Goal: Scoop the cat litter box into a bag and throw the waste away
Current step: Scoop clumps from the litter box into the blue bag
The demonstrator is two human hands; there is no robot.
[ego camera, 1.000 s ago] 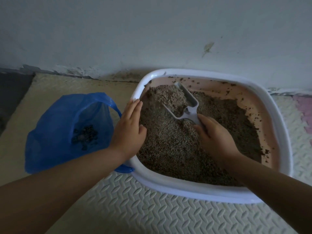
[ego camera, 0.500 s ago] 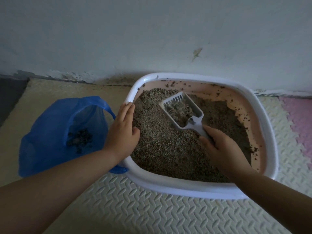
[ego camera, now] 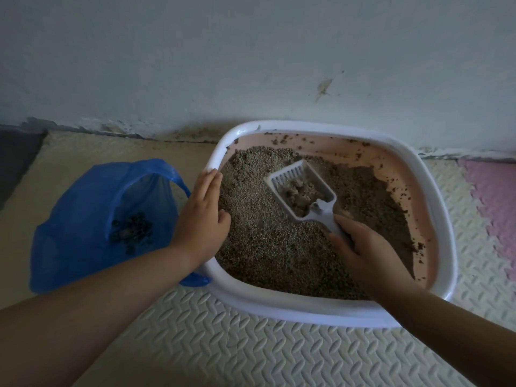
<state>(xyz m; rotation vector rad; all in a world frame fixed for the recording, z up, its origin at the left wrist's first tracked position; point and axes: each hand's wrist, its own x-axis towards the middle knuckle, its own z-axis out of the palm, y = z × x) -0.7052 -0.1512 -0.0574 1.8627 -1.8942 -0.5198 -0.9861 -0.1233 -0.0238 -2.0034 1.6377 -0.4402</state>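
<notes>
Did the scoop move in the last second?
Yes. The scoop rose out of the litter and away from the far rim of the box, carrying clumps.

The litter box [ego camera: 307, 311] is sitting on the floor mat [ego camera: 223, 353] against the wall [ego camera: 251, 65], with the bag [ego camera: 83, 219] lying just beside it on the left. The left hand [ego camera: 201, 219] is resting on the box's left rim, between the bag and the litter [ego camera: 265, 247]. The scoop [ego camera: 301, 188] is lying inside the box toward the back, and the right hand [ego camera: 365, 247] is holding its handle from the front.

One box [ego camera: 279, 310], one scoop [ego camera: 287, 177], one bag [ego camera: 83, 208], perhaps one clump [ego camera: 300, 192].
</notes>
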